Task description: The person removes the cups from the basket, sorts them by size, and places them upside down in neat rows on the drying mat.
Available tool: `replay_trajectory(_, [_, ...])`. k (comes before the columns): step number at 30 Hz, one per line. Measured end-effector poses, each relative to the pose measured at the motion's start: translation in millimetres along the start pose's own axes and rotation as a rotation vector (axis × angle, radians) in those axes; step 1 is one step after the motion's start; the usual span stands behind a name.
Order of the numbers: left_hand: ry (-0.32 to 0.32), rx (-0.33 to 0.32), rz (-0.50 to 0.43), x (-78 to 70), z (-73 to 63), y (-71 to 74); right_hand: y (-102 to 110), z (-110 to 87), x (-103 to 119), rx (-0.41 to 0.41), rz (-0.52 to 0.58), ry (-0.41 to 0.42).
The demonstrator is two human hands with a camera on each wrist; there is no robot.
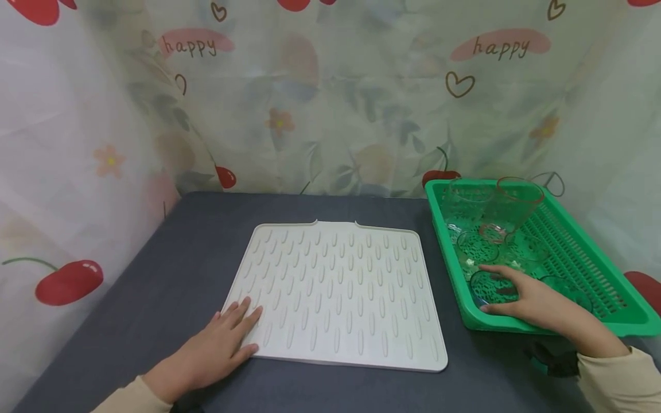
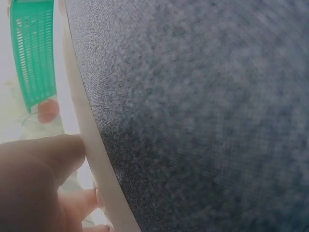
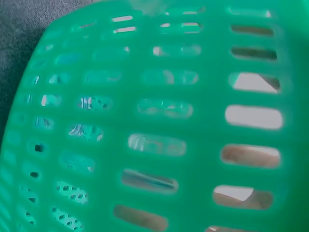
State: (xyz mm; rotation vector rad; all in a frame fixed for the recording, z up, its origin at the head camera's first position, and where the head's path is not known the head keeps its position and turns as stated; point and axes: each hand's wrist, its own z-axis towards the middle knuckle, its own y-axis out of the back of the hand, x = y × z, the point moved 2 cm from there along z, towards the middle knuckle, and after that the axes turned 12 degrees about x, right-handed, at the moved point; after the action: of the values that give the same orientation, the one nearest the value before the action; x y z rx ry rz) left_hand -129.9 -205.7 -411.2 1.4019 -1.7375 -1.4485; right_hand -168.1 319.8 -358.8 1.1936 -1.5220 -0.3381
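A white drying mat [image 1: 341,298] with raised oval ridges lies flat on the dark cloth. My left hand [image 1: 206,353] rests on its near left corner, fingers spread; the left wrist view shows the thumb against the mat's pale edge [image 2: 89,121]. On the right, my right hand [image 1: 542,304] reaches into the green basket [image 1: 453,281]. Its thumb and fingers span a clear drinking glass [image 1: 476,293] with a dark-looking rim, at the basket's near left corner. In the right wrist view the basket's slotted wall [image 3: 116,159] hides most of that hand.
Several other clear glasses share the basket, among them a taller one with a reddish rim [image 1: 518,198] at the back. A patterned curtain [image 1: 330,126] hangs behind and at both sides. Dark cloth [image 1: 170,275] covers the table around the mat.
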Motion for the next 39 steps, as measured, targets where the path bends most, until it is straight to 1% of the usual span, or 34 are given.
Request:
replay_trajectory(3, [0.003, 0.011, -0.005, 0.1, -0.3, 0.0, 0.2, -0.4, -0.9, 0.011, 0.015, 0.021])
replay_trajectory(6, [0.006, 0.025, -0.007, 0.6, -0.1, -0.2, 0.1, -1.7, 0.0, -0.013, -0.016, 0.013])
replay_trajectory(8, [0.010, 0.032, -0.008, 1.0, 0.3, -0.1, -0.3, -2.6, 1.0, -0.038, -0.044, -0.003])
replay_trajectory(11, [0.015, 0.039, -0.010, 1.9, 0.5, -0.6, -0.8, -3.9, 2.1, -0.064, -0.058, -0.037])
replay_trajectory(14, [0.015, 0.042, -0.012, 2.4, 0.5, -0.7, -0.6, -6.0, 4.2, -0.090, -0.048, -0.063])
replay_trajectory(23, [0.004, 0.053, -0.034, 3.0, 0.3, 1.2, 7.8, -17.9, 13.7, -0.199, -0.066, -0.093])
replay_trajectory(30, [-0.010, 0.060, -0.046, 4.3, 1.2, 3.7, 16.7, -27.7, 26.9, -0.303, -0.063, -0.078])
replay_trajectory(32, [-0.022, 0.058, -0.037, 4.6, 1.3, 6.0, 19.0, -30.6, 31.4, -0.342, -0.068, -0.068])
replay_trajectory(35, [-0.061, 0.036, -0.015, 4.5, 1.4, 12.9, 22.7, -36.0, 38.8, -0.408, -0.079, -0.048])
replay_trajectory(37, [-0.064, 0.033, -0.026, 3.1, 1.9, 20.9, 25.0, -40.4, 44.3, -0.459, -0.084, -0.033])
replay_trajectory(39, [-0.060, 0.029, -0.054, -0.1, 2.1, 32.4, 26.6, -44.5, 51.1, -0.504, -0.076, -0.004])
